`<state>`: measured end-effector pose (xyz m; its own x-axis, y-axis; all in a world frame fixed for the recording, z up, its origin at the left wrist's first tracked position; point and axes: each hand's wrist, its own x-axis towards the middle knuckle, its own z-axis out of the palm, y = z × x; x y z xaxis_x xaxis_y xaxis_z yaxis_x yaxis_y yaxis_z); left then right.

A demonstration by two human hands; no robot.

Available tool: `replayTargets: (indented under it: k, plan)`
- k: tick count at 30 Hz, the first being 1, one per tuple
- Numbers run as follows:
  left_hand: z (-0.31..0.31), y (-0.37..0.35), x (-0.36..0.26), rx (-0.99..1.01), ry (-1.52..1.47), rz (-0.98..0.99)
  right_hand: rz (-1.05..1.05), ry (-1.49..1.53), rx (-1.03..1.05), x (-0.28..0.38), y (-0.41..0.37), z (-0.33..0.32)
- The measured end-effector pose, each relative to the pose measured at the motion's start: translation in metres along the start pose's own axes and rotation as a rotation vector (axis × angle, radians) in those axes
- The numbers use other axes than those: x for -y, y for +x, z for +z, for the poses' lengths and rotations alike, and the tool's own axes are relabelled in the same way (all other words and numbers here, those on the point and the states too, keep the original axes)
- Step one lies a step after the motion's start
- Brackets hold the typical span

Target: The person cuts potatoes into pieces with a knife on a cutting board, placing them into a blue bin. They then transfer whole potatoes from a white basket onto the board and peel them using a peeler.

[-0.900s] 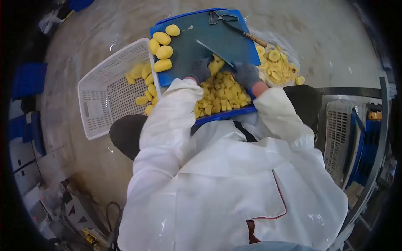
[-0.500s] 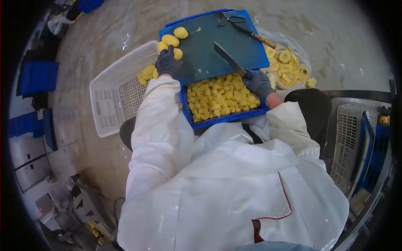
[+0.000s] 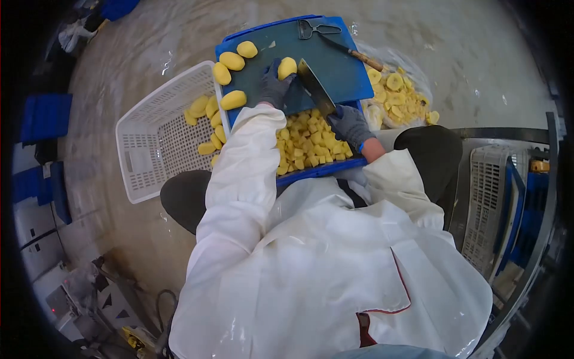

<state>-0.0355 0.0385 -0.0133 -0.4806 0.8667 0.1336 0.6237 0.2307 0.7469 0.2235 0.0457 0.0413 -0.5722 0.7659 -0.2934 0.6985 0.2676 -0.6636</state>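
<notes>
My left hand (image 3: 274,85), in a dark glove, grips a peeled potato (image 3: 287,67) on the green cutting board (image 3: 323,63). Close to the right of that potato is the blade of a kitchen knife (image 3: 315,88). Its handle is in my right hand (image 3: 351,126), gloved and closed. Several whole peeled potatoes (image 3: 231,61) lie along the board's left side. Below the board, a blue crate (image 3: 323,170) holds many diced potato pieces (image 3: 311,143), partly covered by my left sleeve.
At left stands a white perforated basket (image 3: 128,143) with several peeled potatoes (image 3: 208,148). A peeler (image 3: 317,29) and a wooden-handled knife (image 3: 366,60) lie at the board's far right. Beyond its right edge, a clear plastic bag (image 3: 412,63) holds potato trimmings (image 3: 394,99).
My left hand has moved right from the potatoes at the board's left edge, carrying one to the knife. The knife stays in my right hand. The whole view has shifted slightly.
</notes>
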Motion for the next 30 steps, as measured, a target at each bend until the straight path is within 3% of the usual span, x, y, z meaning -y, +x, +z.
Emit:
replayTargets:
  k: [5,6,8,12,14,20,24,27,30]
  plan:
    - [-0.003,-0.015,-0.038,0.112,-0.082,-0.235,0.223,0.243,0.097,0.038,-0.030,-0.037]
    - [-0.001,-0.023,-0.042,0.145,-0.027,-0.266,0.088,-0.014,0.063,0.021,-0.023,-0.034]
    - [0.008,-0.034,-0.040,-0.017,-0.033,-0.247,0.101,-0.192,0.073,0.019,-0.023,-0.039]
    - [0.055,-0.032,0.014,-0.064,-0.386,-0.281,-0.069,-0.145,-0.173,0.020,-0.018,-0.029]
    - [0.038,-0.040,-0.008,-0.083,-0.360,-0.321,-0.102,-0.122,-0.225,0.029,-0.013,-0.029]
    - [0.030,-0.043,-0.016,-0.151,-0.179,-0.166,-0.115,-0.179,-0.175,0.069,0.004,-0.034]
    - [0.026,-0.041,-0.022,-0.091,-0.109,-0.252,-0.066,-0.256,-0.098,0.072,0.024,-0.028]
    - [0.031,-0.039,-0.020,-0.094,-0.092,-0.287,0.069,-0.200,0.075,0.085,0.029,-0.042]
    - [0.036,-0.036,-0.015,-0.126,-0.146,-0.287,-0.139,-0.400,-0.085,0.078,0.048,-0.023]
